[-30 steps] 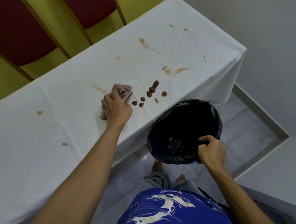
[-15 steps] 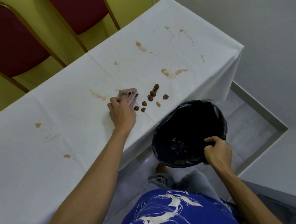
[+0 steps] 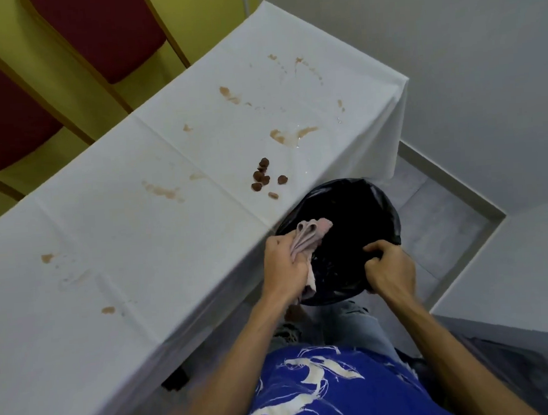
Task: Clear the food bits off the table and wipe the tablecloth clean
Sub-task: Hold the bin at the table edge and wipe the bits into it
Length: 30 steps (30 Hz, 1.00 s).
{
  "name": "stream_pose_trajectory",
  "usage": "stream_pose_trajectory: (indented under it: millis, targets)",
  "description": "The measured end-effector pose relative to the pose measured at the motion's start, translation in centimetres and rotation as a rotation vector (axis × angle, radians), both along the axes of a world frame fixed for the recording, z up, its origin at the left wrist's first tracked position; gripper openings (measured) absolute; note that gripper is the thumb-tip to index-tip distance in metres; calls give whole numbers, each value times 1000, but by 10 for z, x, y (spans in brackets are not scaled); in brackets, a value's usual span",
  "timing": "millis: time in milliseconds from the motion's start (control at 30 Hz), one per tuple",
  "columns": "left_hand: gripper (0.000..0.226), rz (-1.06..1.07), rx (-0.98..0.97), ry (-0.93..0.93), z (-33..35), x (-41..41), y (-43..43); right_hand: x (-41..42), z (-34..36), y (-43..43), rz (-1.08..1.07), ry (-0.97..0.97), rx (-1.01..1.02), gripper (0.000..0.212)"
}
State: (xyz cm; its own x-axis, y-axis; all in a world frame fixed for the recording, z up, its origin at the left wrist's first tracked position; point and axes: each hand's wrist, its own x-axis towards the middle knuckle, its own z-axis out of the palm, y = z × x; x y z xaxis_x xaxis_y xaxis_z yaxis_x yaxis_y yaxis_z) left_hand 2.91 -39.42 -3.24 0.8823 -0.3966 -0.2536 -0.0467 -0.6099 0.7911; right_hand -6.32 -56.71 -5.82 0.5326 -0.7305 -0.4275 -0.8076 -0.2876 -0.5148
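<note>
Food bits (image 3: pixel 262 178) partly swept off; left hand (image 3: pixel 283 268) now holds rag (image 3: pixel 310 234) over bin (image 3: pixel 364 214), right hand (image 3: pixel 390 270) gripping its rim.

We see open counter (image 3: pixel 138 236) all round the food bits (image 3: pixel 264 177); the bin bag (image 3: pixel 363 207) crowds its near edge.

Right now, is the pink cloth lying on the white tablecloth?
No, the left hand holds the pink cloth over the black bin bag.
</note>
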Motion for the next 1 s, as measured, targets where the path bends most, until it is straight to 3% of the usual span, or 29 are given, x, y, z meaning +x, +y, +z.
stream_pose_trajectory:
  millis: [133,267,400,500,767,900,1000]
  targets:
    - [12,148,-66,-37,20,20,4,-2,4,-8,12,-8,3,43]
    - [18,274,-46,-72,48,92,14,-4,7,-11,20,-13,-12,44]
    - [17,191,131,-223,43,183,12,-7,6,-12,27,-11,-20,45]
    - [19,76,316,-213,28,215,6,-10,1,-12,29,7,-1,46]
    - [36,61,350,-176,16,208,1,-10,-2,-12,42,36,11,47]
    - [24,4,312,-204,18,190,-1,-9,1,-11,55,37,19,48]
    - [16,-77,209,-117,21,160,-8,-7,4,-11,55,32,25,48]
